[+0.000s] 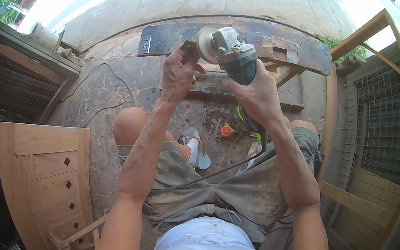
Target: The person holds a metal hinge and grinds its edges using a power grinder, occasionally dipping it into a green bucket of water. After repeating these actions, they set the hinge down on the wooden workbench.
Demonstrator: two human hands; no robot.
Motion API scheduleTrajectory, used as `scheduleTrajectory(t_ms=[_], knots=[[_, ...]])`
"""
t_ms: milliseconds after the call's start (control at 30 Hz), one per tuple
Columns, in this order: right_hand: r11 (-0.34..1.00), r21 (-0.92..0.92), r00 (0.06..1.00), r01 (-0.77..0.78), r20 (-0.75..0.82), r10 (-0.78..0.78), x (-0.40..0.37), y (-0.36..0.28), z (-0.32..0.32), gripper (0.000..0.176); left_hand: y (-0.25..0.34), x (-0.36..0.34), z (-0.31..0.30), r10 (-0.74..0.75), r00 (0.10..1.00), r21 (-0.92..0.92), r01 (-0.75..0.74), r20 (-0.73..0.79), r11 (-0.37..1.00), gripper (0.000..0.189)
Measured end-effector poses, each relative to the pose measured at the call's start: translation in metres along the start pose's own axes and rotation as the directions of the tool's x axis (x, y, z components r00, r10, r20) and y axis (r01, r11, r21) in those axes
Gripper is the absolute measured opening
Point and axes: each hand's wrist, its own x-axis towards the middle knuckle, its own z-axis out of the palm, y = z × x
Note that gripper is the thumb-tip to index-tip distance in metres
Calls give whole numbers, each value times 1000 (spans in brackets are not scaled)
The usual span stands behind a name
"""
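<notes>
My right hand [258,93] is wrapped round the body of an angle grinder [237,58], above the low bench. The grinder's round disc [206,42] points left, towards my left hand. My left hand [180,73] pinches a small dark piece [188,45] whose upper end is beside the disc; whether they touch I cannot tell. Behind both hands lies a dark, worn bench board [163,43]. On its right part rests a wooden block [278,49] with a notch. The grinder's black cord [213,174] runs down across my lap.
A carved wooden panel [49,175] leans at the lower left. To the right stands a tall wooden frame [329,123] before wire mesh. A red and yellow object [227,131] lies on the floor between my feet. A thin cable [123,82] crosses the ground at left.
</notes>
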Motion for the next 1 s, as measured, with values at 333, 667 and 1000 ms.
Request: scheduleTrajectory(t_ms=[333, 667, 1000], knots=[[1000, 15, 1000, 8, 9, -8, 2, -2, -1, 67, -9, 2, 2, 2, 1000, -42, -1, 27, 999, 32], [999, 31, 1000, -13, 13, 12, 1, -4, -5, 68, -8, 1, 3, -32, 999, -82, 34, 29, 996, 28], [985, 73, 977, -157, -135, 165, 9, 44, -39, 51, -16, 3, -15, -204, 974, -507, 223, 93, 832, 37]])
